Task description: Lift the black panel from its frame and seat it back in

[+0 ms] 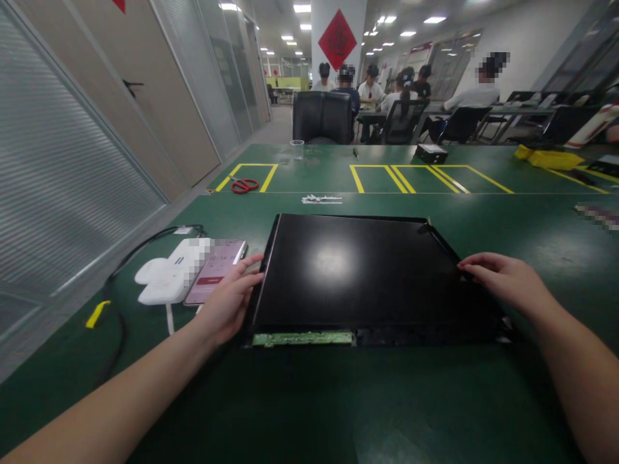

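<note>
A black LCD display panel (348,277) lies flat on the green table, its glossy screen facing up and reflecting a light. A green circuit board strip (304,338) shows along the near edge of its black frame. At the panel's left edge is my left hand (235,296), with fingertips on the rim and the palm side partly hidden; it holds that side. Over the right edge, my right hand (503,277) pinches the rim between thumb and fingers. What lies beneath the panel is hidden.
Left of the panel lie a phone (217,270), a white charger-like device (169,274) and a black cable (120,316). Beyond it are white strips (322,200), red-handled scissors (244,186), a plastic cup (297,150) and a black box (432,153). Several people sit farther back.
</note>
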The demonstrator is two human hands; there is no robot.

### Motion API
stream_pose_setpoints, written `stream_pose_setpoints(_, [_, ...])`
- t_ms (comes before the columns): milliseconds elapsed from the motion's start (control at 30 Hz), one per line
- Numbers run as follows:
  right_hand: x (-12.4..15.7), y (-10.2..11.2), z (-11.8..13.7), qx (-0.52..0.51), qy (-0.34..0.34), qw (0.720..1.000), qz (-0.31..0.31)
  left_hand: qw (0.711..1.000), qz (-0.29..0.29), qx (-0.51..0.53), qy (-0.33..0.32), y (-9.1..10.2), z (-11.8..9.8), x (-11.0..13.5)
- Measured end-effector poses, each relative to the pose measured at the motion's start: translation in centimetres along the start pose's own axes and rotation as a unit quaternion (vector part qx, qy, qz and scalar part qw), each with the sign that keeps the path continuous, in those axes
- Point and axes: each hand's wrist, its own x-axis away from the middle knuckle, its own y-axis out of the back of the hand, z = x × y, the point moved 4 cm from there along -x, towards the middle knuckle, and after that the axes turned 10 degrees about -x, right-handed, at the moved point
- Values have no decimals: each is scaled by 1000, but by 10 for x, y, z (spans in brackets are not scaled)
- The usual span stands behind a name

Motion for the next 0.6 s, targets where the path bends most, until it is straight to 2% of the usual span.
stream_pose_setpoints(200, [-3, -1, -5, 1, 0, 1000, 5, 999, 28, -6, -15, 2, 5, -3])
stream_pose_setpoints(600, [-8, -2, -16, -9, 16, 1000, -3, 998, 57, -41, 2, 3, 2, -1])
